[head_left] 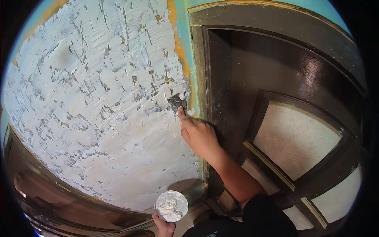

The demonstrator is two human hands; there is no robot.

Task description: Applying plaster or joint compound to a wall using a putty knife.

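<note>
Right grip: my right hand (199, 134) is up at the wall, fingers clamped on a putty knife (177, 102), one finger lying along its back.
Putty knife: its dark blade sticks up past my fingertips and presses flat on the wall, with white paste on it.
Wall: the wall (94, 98) is to the left of this grip, thick with rough white paste; grey bits show through.
Door: a dark brown door (276, 79) is just to the right of this grip.
Left grip: my left hand (164, 226) is low down, closed under a small round tub (171, 205).
Tub: it sits on top of this grip, open, with white paste inside.
</note>
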